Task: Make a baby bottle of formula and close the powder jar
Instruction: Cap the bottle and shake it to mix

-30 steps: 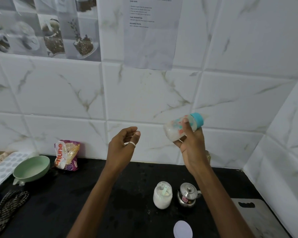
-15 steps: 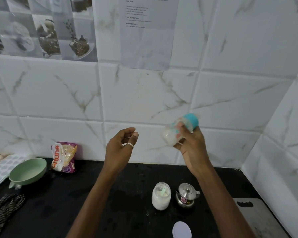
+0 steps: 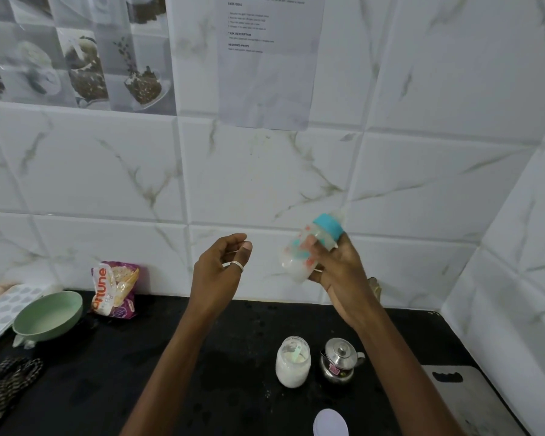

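Right hand (image 3: 343,275) grips a tilted baby bottle (image 3: 309,247) mid-frame; left hand (image 3: 217,272) loosely curled beside it, above an open powder jar (image 3: 293,363).

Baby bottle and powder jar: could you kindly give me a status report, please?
Left grip empty, fingers loosely curled. Right grip holds baby bottle, tilted, teal cap on. Powder jar open, lid lying apart on counter. Steel pot beside jar.

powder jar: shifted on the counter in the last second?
No. The powder jar stands just left of the steel kettle with the same small gap as before, and the white lid lies in front of both.
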`<state>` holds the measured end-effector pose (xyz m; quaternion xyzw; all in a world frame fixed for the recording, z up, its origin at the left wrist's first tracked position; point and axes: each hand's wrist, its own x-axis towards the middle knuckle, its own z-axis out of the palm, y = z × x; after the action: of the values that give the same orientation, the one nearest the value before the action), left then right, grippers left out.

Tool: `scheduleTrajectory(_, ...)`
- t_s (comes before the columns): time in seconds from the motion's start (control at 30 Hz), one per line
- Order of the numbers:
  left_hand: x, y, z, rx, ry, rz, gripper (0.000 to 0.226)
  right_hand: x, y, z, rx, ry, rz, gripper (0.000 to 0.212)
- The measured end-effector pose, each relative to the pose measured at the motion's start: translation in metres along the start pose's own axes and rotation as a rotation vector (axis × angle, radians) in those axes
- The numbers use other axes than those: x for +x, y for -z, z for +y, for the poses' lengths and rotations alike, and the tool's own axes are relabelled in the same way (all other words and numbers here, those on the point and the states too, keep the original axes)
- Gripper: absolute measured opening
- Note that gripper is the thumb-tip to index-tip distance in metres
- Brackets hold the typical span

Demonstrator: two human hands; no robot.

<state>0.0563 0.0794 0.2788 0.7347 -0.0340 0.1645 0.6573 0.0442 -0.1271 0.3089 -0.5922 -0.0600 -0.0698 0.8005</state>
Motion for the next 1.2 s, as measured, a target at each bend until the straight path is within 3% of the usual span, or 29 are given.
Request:
scheduleTrajectory(0.1, -0.002, 0.000, 0.000, 0.004, 0.007, -0.004, 0.015, 0.005, 0.002, -0.003, 0.178, 0.051, 0.125, 0.063)
scheduleTrajectory(0.23, 0.000, -0.001, 0.000, 0.018, 0.005, 0.005, 0.016, 0.002, 0.001, 0.002, -0.076, -0.012, -0.001, 0.066)
scheduleTrajectory(0.37, -0.001, -0.003, 0.001, 0.019, 0.006, -0.007, 0.018, 0.005, 0.005, -0.001, 0.154, 0.046, 0.148, 0.065)
scheduleTrajectory(0.5, 0.000, -0.004, 0.002, 0.032, -0.005, 0.001, 0.016, 0.002, 0.004, 0.005, -0.091, -0.023, 0.009, 0.060)
scheduleTrajectory(0.63, -0.002, -0.006, 0.003, 0.027, -0.002, -0.011, 0.014, 0.006, 0.004, 0.005, 0.155, 0.025, 0.159, 0.062)
scheduleTrajectory(0.77, -0.001, -0.005, 0.003, 0.029, -0.004, 0.004, 0.015, 0.001, 0.002, 0.007, -0.076, -0.047, 0.008, 0.068)
scheduleTrajectory(0.9, -0.004, -0.004, 0.003, 0.032, 0.003, -0.006, 0.018, 0.003, 0.002, 0.006, 0.148, 0.005, 0.148, 0.056)
scheduleTrajectory(1.03, -0.004, -0.002, 0.002, 0.023, 0.000, 0.001, 0.019, -0.003, 0.001, 0.008, -0.080, -0.063, 0.014, 0.059)
scheduleTrajectory(1.2, -0.005, -0.001, 0.002, 0.025, 0.007, -0.008, 0.017, 0.001, 0.002, 0.002, 0.164, 0.005, 0.171, 0.062)
